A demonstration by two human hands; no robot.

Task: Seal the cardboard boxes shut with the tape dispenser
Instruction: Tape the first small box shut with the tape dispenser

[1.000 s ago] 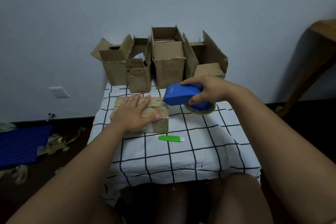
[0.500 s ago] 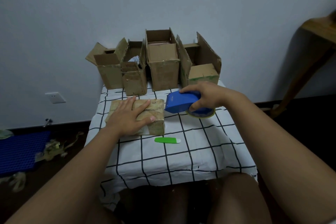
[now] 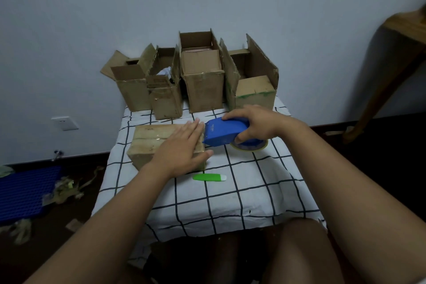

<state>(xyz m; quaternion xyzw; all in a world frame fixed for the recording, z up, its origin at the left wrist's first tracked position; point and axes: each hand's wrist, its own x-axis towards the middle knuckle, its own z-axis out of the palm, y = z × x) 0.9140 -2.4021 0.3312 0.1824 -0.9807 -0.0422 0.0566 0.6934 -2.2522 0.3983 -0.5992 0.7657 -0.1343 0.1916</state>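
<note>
— Two hands logged, left to right?
— Left hand (image 3: 182,152) flat on closed brown cardboard box (image 3: 159,145), tabletop's left-centre. Right hand (image 3: 258,124) grips blue plastic tape dispenser (image 3: 224,134), newly advanced to box's right edge: taping seems imminent.

Tape dispenser (image 3: 227,132): has been brought leftward and lowered from mid-air; its front edge is now set against the right end of the closed box (image 3: 159,145), where a gap was seen before.

Right hand (image 3: 258,123): has been carried left with the dispenser; its grip round the blue body is kept.

Left hand (image 3: 182,147): has been slid toward the right end of the box top; the fingers (image 3: 194,125) are now laid flat and straight, their tips just beside the dispenser's front edge.

Closed box: has been turned slightly on the surface (image 3: 242,191).
</note>
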